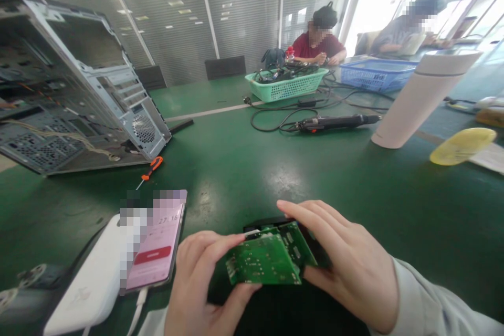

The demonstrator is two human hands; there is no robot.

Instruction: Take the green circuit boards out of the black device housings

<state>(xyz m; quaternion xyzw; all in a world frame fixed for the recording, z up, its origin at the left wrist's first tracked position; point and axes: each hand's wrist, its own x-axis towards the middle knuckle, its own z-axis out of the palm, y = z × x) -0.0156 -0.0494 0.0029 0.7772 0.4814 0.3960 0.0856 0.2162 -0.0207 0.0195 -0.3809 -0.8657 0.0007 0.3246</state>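
Note:
Close in front of me, my left hand (202,273) pinches a green circuit board (263,260) by its left side, fingers on top and thumb below. A second green board (295,244) stands at an angle beside the first one, on its right. My right hand (350,260) is curved around this right-hand board, with the thumb at its lower corner and the fingers over the upper side. Behind the boards shows a dark edge of a black part (271,222), mostly hidden. Whether the two boards are joined I cannot tell.
An open computer case (145,131) stands at left, near an orange-handled screwdriver (153,168). A phone (157,252) and white power bank (92,278) lie left. Beyond are an electric screwdriver (334,123), pale bottle (425,100), green basket (287,88) and blue basket (370,76). Two people sit behind.

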